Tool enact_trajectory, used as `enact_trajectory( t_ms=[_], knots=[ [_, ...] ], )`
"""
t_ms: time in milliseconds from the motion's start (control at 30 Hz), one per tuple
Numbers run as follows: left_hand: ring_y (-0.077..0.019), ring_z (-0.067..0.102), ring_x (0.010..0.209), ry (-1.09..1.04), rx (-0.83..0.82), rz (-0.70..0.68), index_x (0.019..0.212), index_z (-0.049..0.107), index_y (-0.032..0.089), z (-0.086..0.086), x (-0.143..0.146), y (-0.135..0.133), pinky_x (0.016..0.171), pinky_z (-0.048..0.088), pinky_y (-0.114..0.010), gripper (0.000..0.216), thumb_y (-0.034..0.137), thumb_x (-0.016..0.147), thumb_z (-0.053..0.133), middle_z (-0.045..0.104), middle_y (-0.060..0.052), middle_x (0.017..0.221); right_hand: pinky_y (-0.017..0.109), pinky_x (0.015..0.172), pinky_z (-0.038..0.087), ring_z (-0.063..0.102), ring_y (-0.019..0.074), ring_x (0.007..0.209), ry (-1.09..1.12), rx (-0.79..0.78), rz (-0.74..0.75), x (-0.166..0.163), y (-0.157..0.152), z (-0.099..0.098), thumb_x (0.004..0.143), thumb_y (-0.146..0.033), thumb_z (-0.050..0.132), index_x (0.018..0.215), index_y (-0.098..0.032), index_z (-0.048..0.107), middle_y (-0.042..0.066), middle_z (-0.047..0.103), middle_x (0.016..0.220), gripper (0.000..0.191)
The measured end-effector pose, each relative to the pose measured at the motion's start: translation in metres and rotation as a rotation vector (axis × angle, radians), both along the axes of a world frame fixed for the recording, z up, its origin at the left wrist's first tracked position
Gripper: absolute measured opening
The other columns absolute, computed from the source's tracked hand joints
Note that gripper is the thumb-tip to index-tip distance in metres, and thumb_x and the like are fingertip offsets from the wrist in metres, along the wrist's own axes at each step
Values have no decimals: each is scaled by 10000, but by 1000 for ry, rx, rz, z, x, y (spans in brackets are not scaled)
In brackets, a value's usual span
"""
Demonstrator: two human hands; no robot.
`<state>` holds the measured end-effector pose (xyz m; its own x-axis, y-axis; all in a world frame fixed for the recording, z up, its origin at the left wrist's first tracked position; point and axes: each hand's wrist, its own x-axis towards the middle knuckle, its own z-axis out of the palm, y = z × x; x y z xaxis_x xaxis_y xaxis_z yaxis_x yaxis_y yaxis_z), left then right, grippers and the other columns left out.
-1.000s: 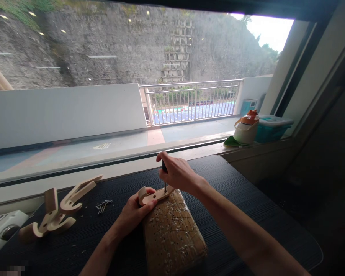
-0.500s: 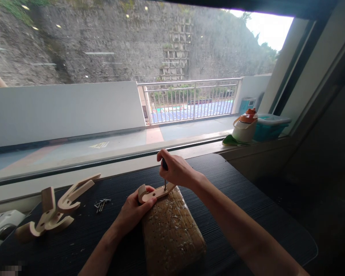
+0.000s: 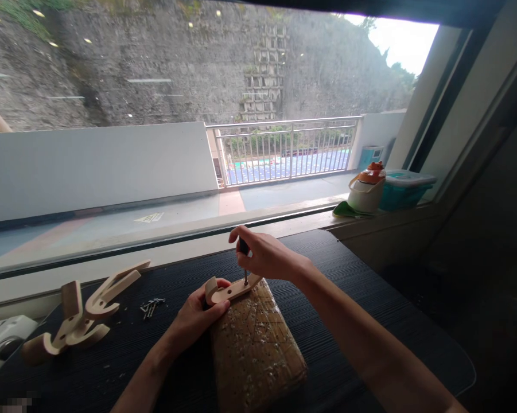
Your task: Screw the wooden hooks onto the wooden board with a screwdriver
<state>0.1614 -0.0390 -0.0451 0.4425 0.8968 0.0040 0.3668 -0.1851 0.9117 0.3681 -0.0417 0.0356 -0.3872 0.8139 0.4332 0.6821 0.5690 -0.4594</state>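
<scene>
My right hand is closed around the black handle of a small screwdriver, held upright with its tip on a pale wooden hook piece. That piece lies on the far end of a brown wooden block speckled with sawdust. My left hand grips the curved end of the hook piece and presses it against the block.
More wooden hook pieces lie in a heap at the left of the black ribbed table, with several loose screws beside them. A white device sits at the far left edge. On the window sill stand a white pot with an orange lid and a teal box.
My right hand has shifted slightly left and turned on the screwdriver. The left hand and the hook piece stay put on the block.
</scene>
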Motion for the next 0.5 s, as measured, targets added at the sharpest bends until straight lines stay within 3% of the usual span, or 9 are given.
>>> enact_trajectory(
  t_ms=[167, 500],
  knots=[
    [-226, 620, 853, 1, -2, 13, 1014, 596, 161, 1, 1, 0, 722, 481, -270, 401, 394, 689, 620, 672, -44, 923, 221, 556, 316, 464, 107, 608, -25, -24, 109, -3, -9, 8, 805, -132, 408, 1159, -205, 445, 8, 601, 790, 364],
    [-228, 615, 863, 52, 81, -7, 995, 629, 173, 1, 1, 0, 734, 475, -268, 358, 391, 713, 600, 683, -43, 939, 216, 531, 288, 419, 99, 559, -16, -63, 99, -1, -11, 9, 829, -167, 428, 1163, -209, 450, -31, 510, 660, 337]
  ],
)
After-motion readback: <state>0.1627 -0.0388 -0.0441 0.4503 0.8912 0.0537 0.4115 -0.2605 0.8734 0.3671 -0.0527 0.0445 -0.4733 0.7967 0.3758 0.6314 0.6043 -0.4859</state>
